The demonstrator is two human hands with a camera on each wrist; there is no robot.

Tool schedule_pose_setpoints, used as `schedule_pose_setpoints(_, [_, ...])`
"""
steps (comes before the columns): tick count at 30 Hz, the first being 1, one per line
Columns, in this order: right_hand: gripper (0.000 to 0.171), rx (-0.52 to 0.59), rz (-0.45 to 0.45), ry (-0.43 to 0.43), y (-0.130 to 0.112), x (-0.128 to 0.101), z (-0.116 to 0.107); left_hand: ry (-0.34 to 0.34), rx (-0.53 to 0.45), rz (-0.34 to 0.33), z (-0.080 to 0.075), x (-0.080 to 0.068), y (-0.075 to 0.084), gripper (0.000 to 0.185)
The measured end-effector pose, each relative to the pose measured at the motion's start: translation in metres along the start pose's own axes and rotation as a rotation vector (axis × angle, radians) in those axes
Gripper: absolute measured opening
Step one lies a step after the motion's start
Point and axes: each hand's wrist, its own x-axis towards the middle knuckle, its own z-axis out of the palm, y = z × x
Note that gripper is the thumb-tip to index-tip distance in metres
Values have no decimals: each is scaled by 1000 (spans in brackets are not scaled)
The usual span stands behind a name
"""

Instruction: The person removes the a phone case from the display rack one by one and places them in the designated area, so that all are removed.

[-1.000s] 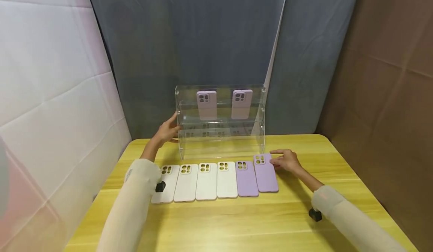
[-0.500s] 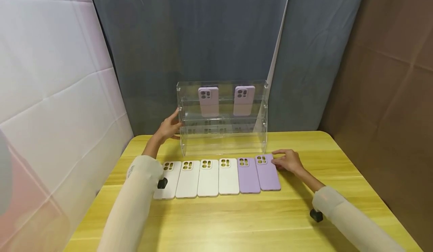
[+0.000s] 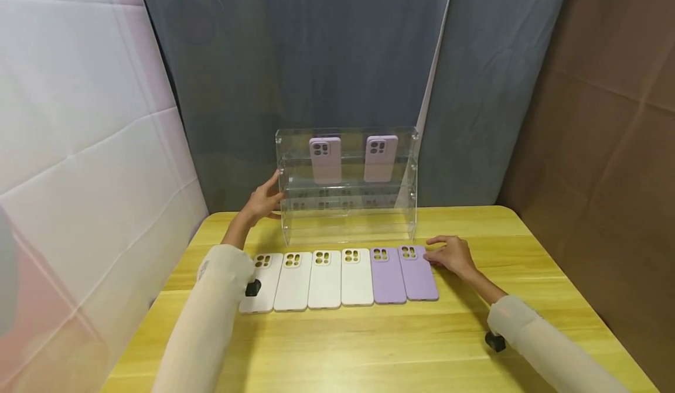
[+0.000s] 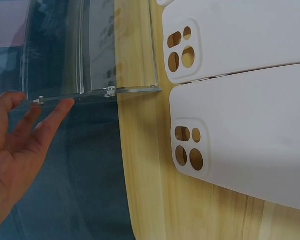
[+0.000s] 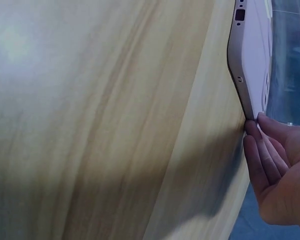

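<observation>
Steadying the clear rack (image 3: 346,205) with flat left hand (image 3: 262,201), right fingertips (image 3: 433,256) touched the end purple case (image 3: 418,272) (two cases shelved, six apparently left on the table (image 3: 369,346)).

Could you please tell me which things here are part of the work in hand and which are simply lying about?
In hand:
- clear acrylic tiered display stand, touched by the left hand
- rightmost lilac phone case in the table row, touched by the right hand

Lying about:
- four white phone cases
- second lilac case in the row
- two lilac cases on the stand's top shelf
- yellow wooden table
</observation>
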Motion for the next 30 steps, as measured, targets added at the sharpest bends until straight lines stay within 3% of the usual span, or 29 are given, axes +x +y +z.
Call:
schedule_pose_setpoints(7, [36, 8, -13, -21, -3, 3, -3, 9, 0, 4, -1, 1, 1, 74])
schedule_pose_setpoints(15, [34, -82, -82, -2, -14, 12, -11, 1, -7, -4, -1, -1, 0, 74])
schedule_pose_setpoints(21, [33, -14, -173, 2, -39, 31, -24, 10, -2, 8, 0, -1, 1, 74])
schedule_pose_setpoints(30, [35, -67, -303, 99, -79, 63, -40, 0, -15, 12, -1, -1, -4, 74])
